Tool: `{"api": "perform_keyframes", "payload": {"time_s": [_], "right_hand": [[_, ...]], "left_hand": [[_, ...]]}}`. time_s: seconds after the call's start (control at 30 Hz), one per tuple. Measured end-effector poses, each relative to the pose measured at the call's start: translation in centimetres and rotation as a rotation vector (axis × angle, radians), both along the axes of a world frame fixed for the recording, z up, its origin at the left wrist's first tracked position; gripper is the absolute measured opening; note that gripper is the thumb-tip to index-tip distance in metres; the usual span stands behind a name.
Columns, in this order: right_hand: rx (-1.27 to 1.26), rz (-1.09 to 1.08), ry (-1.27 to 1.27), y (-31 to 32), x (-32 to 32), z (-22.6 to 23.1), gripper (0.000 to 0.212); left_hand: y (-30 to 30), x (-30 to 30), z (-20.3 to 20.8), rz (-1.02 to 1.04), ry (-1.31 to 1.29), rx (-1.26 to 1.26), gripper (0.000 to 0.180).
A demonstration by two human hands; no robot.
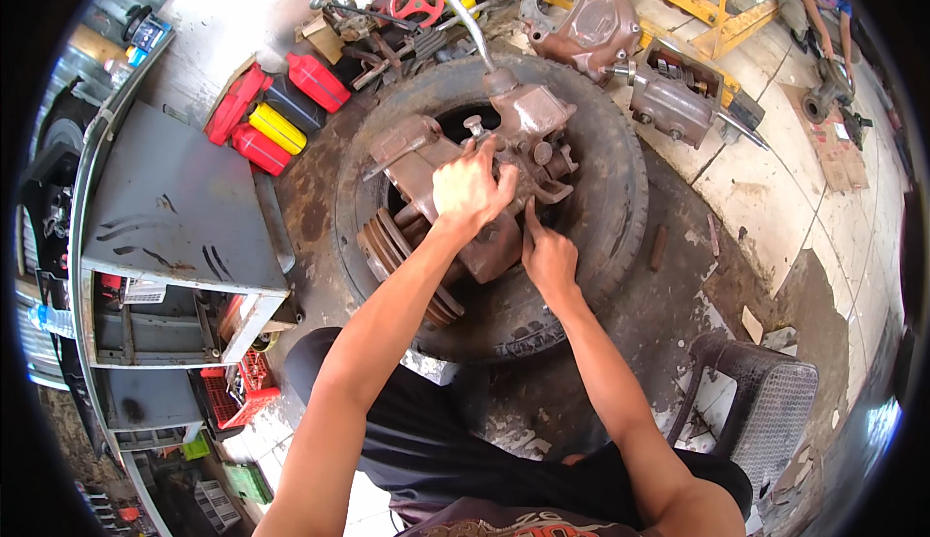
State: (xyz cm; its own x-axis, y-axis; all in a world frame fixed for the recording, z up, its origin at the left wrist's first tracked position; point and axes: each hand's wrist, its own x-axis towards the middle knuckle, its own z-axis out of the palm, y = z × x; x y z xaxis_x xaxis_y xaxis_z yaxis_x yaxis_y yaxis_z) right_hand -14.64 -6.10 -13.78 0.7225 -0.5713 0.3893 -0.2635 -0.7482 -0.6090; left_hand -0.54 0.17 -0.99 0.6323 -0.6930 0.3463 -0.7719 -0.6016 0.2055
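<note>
A brown-painted gearbox with a grooved pulley on its near left side lies on a large black tyre in front of me. My left hand rests on top of the gearbox, its fingers bent over the casting just below a small bolt-like knob. Lower and to the right, my right hand has its index finger stretched up against the gearbox's side; its other fingers are curled and partly hidden. A brown cover with a long bent metal lever sits at the gearbox's far end.
Red, yellow and black plastic bottles stand at the far left beside a grey metal cabinet. Beyond the tyre are a brown bell-shaped housing and an open gear case. A dark step stool stands at right. Another person handles a part at far right.
</note>
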Motion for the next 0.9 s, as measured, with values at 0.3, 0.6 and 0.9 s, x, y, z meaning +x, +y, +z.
{"api": "perform_keyframes", "payload": {"time_s": [0.3, 0.6, 0.9], "right_hand": [[0.001, 0.013, 0.043, 0.0, -0.3, 0.0, 0.058], [0.034, 0.018, 0.064, -0.1, 0.2, 0.2, 0.057], [0.023, 0.042, -0.025, -1.7, 1.0, 1.4, 0.055]], "left_hand": [[0.4, -0.3, -0.2, 0.022, 0.017, 0.028, 0.058], [0.3, 0.2, -0.2, 0.017, -0.030, 0.005, 0.057], [0.4, -0.2, 0.7, 0.048, 0.067, 0.037, 0.054]]}}
